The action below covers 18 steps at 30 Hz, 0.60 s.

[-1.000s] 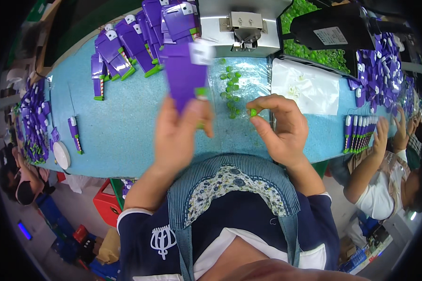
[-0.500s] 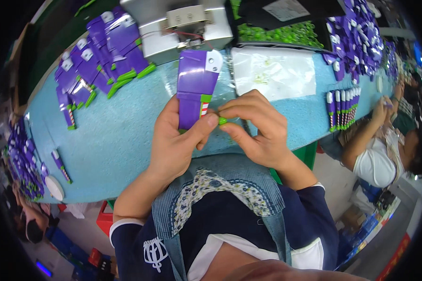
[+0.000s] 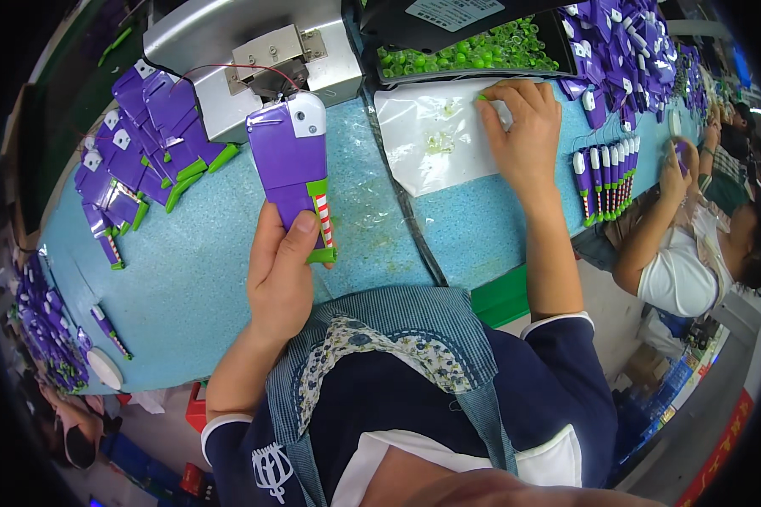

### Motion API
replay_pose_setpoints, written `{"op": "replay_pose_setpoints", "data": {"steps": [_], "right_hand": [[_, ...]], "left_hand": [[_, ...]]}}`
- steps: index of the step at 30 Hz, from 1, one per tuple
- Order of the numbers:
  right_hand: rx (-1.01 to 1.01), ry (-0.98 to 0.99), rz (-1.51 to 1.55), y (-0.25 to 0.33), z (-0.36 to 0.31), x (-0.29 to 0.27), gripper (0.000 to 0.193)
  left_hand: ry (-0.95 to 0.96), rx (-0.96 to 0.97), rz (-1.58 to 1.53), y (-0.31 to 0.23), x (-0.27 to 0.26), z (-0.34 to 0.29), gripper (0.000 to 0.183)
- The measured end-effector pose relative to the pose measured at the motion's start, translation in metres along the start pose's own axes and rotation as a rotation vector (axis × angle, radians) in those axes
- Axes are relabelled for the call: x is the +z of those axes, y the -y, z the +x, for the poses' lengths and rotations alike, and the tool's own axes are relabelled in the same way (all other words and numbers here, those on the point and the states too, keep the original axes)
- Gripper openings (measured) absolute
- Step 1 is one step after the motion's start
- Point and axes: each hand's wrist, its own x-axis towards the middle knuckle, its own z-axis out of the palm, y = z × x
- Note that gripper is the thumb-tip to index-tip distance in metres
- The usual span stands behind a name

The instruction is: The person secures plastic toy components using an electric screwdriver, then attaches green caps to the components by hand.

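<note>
Left of centre, your left hand [image 3: 283,266] clamps purple piece [image 3: 287,160] by near end; steady wrist helps. Right hand [image 3: 526,131], farther right, pinches green bit [image 3: 482,97] above white sheet [image 3: 427,148]; light fingertip pressure suits.

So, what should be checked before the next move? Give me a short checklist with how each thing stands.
1. Purple piece held in the left hand: ok, gripped near its lower end.
2. White top pointing toward the metal box: ok.
3. Right hand firmly holding the green bit: cannot tell, too little shows.
4. Sheet clean: not ok, greenish specks on it.
5. Green pieces in supply: ok, many heaped behind the sheet.
6. Metal box switched on: cannot tell.
</note>
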Motion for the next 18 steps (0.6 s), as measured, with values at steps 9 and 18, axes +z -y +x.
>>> {"op": "replay_pose_setpoints", "data": {"steps": [9,18], "right_hand": [[0.155,0.136,0.712,0.046,-0.011,-0.034,0.013],[0.128,0.367,1.121,0.099,-0.027,-0.041,0.015]], "left_hand": [[0.041,0.134,-0.047,0.007,0.008,0.000,0.038],[0.022,0.298,-0.034,0.005,0.011,-0.007,0.040]]}}
